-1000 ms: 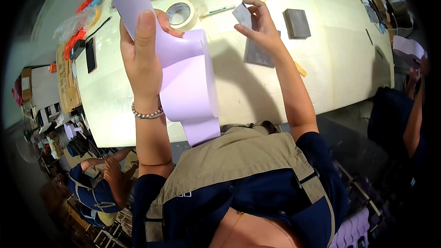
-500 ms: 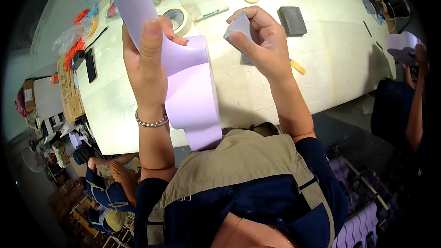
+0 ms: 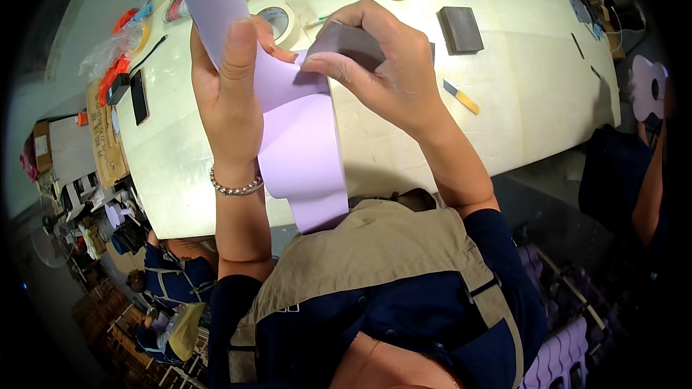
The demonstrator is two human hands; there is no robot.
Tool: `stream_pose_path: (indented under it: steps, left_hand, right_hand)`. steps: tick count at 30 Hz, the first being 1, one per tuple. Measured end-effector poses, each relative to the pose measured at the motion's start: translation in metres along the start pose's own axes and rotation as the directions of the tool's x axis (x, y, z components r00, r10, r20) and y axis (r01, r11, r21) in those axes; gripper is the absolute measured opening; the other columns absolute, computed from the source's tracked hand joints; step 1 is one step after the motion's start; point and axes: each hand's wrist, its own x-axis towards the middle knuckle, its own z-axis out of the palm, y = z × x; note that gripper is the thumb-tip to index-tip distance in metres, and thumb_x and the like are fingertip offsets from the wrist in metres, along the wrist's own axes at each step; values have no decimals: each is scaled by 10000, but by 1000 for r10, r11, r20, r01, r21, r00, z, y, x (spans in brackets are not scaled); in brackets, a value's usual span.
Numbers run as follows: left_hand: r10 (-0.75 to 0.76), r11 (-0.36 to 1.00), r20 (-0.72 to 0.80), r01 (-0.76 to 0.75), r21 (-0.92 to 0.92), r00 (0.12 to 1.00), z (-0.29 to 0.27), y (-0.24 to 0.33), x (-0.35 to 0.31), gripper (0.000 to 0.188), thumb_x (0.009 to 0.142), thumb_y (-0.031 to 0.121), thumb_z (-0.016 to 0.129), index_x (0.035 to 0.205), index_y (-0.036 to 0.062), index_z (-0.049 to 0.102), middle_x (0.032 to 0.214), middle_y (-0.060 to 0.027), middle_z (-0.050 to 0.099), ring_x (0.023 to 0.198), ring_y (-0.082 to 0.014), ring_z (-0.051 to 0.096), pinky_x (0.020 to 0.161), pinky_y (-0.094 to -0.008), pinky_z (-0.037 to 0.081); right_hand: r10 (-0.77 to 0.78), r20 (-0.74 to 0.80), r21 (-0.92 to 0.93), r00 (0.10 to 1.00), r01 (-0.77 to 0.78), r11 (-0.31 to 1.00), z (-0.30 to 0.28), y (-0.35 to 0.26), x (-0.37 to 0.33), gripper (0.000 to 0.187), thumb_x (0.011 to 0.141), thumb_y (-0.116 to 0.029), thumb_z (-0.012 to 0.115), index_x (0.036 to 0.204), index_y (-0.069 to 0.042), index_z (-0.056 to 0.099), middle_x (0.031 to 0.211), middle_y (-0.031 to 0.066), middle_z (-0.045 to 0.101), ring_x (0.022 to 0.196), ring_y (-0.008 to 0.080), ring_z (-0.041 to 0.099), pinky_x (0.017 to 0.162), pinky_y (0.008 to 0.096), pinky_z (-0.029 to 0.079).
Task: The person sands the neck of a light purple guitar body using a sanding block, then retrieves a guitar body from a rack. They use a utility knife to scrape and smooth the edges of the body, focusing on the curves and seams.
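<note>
Lilac piece: the lilac piece (image 3: 303, 145) is held up in front of the body above the white table (image 3: 404, 162); its narrow upper bar runs through the left grip, its wide curved part hangs to the right of the left wrist, and its lower end is seen at the beige apron (image 3: 382, 234).
Left grip: the bar is clasped by the left hand (image 3: 229, 104), with the thumb laid along the near face and fingers wrapped around from behind.
Right grip: a bent grey sheet (image 3: 355, 45) is pinched between thumb and fingers of the right hand (image 3: 395, 75), at the edge of the lilac piece just beside the left fingertips; how firmly it is pressed cannot be told.
Change: half a second ago the sheet was held apart from the piece, over the table; it has since been carried leftward, and the blade of the yellow-handled knife (image 3: 461, 96) has been uncovered. The left hold is almost unaltered.
Left arm: the forearm is raised nearly straight from the lower edge.
Right arm: the forearm is slanted up and leftward, with the knuckles arched over the sheet.
</note>
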Motion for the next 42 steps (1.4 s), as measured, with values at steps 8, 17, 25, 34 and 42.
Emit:
stream_pose_path:
  steps: [8, 17, 25, 34, 42]
  left_hand:
    - [-32, 997, 33, 29, 72, 999, 1, 3, 5, 688, 968, 434, 500, 1383, -84, 319, 792, -31, 522, 703, -104, 557, 680, -213, 458]
    - [15, 992, 39, -20, 122, 999, 5, 4, 0, 697, 964, 453, 505, 1384, -75, 332, 785, -30, 522, 711, -96, 540, 677, -204, 434]
    - [7, 994, 5, -7, 106, 1000, 9, 6, -3, 688, 964, 451, 506, 1378, -73, 344, 774, -22, 523, 698, -97, 555, 668, -214, 448]
    - [17, 995, 20, -19, 100, 1000, 5, 6, -4, 689, 965, 447, 507, 1372, -79, 328, 772, -32, 526, 692, -112, 566, 654, -233, 467]
    - [56, 991, 34, -59, 123, 998, 3, 4, -2, 680, 973, 441, 498, 1369, -84, 325, 793, -40, 532, 709, -121, 574, 658, -244, 477]
  right_hand:
    - [-30, -85, -97, 996, 22, 995, 0, 11, 11, 320, 725, -281, 807, 880, -61, 633, 705, 72, 649, 591, 238, 617, 542, 296, 477]
    - [44, 57, 22, 997, -45, 999, -5, 3, -1, 349, 753, -312, 792, 937, -61, 632, 708, 79, 650, 610, 240, 625, 583, 281, 486]
    - [82, 157, 66, 984, -93, 994, -13, -8, -1, 244, 788, -177, 780, 923, -40, 629, 802, 15, 667, 750, 69, 595, 685, 231, 481]
    - [150, 96, 262, 984, -171, 950, -9, 0, -1, 354, 773, -297, 786, 968, -41, 638, 790, 66, 682, 658, 162, 638, 620, 263, 489]
    - [71, -18, 184, 997, -67, 981, -5, 15, 7, 383, 742, -346, 796, 936, -59, 631, 724, 72, 653, 606, 240, 615, 563, 296, 477]
